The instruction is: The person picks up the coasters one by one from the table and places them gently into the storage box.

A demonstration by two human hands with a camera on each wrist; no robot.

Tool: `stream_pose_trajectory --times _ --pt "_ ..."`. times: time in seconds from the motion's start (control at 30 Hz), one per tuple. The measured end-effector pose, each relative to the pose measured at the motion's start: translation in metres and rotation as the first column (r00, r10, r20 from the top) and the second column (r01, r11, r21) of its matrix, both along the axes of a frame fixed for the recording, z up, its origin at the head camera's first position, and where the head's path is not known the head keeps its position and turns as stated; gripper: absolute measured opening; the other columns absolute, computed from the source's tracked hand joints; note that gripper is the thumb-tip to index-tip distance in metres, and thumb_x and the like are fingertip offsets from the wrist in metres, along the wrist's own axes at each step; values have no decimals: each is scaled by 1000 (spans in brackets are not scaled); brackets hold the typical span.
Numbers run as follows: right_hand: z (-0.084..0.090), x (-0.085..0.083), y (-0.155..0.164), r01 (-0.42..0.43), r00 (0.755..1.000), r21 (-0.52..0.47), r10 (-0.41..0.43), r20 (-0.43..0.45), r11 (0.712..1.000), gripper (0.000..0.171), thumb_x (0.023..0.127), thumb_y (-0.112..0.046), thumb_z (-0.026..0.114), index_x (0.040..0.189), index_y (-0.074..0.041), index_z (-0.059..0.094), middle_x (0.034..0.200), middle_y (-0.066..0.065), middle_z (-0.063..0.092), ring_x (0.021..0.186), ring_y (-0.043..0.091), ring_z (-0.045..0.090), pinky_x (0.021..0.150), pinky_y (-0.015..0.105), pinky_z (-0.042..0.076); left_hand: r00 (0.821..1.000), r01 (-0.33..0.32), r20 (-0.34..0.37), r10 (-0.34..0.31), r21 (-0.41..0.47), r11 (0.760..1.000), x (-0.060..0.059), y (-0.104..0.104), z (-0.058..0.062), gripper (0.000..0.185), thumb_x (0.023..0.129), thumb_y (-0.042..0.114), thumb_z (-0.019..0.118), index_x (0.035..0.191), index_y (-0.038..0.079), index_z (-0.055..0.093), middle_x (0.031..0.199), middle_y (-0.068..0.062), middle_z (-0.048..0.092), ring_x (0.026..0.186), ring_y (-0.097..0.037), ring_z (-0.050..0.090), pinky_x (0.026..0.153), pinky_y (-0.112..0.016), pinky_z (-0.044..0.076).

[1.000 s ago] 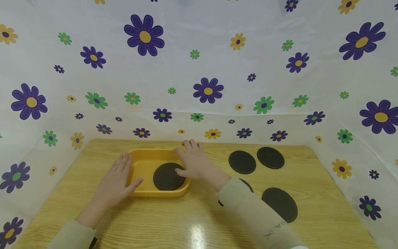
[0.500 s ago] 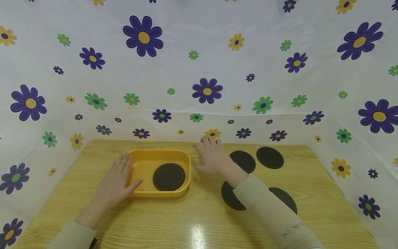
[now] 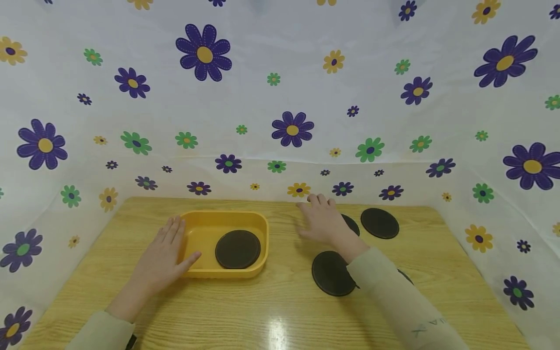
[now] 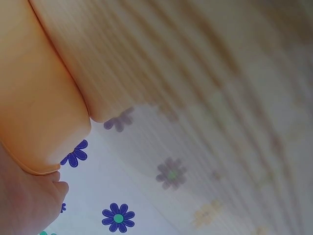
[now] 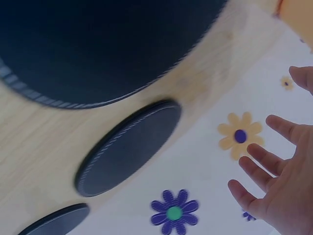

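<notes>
Head view: right hand [image 3: 325, 224] spread, empty, over disc [image 3: 351, 223] at 3 o'clock of tray [image 3: 262, 238]; left hand [image 3: 164, 257] flat, bracing tray. Pinch disc's edge.

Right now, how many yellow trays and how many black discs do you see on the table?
Yellow tray: 1
Black discs: 5 (1 in the tray, 4 on the table, two of them partly hidden)
Total: 6
</notes>
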State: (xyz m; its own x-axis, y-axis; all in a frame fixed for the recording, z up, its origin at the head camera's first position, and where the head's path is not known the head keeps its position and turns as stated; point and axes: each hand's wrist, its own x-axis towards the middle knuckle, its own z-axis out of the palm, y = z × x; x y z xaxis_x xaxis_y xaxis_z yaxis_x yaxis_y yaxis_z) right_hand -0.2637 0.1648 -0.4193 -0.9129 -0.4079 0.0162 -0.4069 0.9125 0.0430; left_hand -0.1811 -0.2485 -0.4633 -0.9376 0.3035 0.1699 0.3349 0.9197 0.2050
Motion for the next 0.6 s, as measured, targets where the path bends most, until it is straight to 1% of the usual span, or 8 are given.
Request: stream_pose_trajectory --times 0.23,0.37,0.47,0.6 --pt "-9 -1 24 24 1000 8 -24 2 1000 71 93 -47 71 153 -12 55 148 23 53 137 44 48 112 67 44 1000 1 7 -1 4 1000 0 1 1 97 105 59 54 162 -14 24 171 -34 21 160 -53 21 131 -64 25" --pt "-13 -1 36 42 999 -1 -42 28 999 70 94 -46 71 152 -11 55 147 25 52 136 45 47 111 67 44 1000 -2 11 2 3 1000 0 1 2 98 105 59 54 162 -14 23 172 -34 21 160 -53 21 132 -63 24" --pt "-18 -2 44 56 997 -14 -55 53 998 69 94 -45 71 151 -9 55 146 26 52 136 46 48 113 69 43 1000 -4 10 4 3 1000 1 1 2 98 105 59 53 163 -13 23 172 -34 21 161 -53 21 131 -63 24" --pt "-27 -4 52 76 995 1 -76 71 997 67 95 -45 67 150 -9 55 145 27 52 135 47 49 111 71 44 1000 -3 7 3 2 1000 1 1 1 97 105 59 53 162 -14 24 172 -34 20 160 -53 21 131 -64 25"
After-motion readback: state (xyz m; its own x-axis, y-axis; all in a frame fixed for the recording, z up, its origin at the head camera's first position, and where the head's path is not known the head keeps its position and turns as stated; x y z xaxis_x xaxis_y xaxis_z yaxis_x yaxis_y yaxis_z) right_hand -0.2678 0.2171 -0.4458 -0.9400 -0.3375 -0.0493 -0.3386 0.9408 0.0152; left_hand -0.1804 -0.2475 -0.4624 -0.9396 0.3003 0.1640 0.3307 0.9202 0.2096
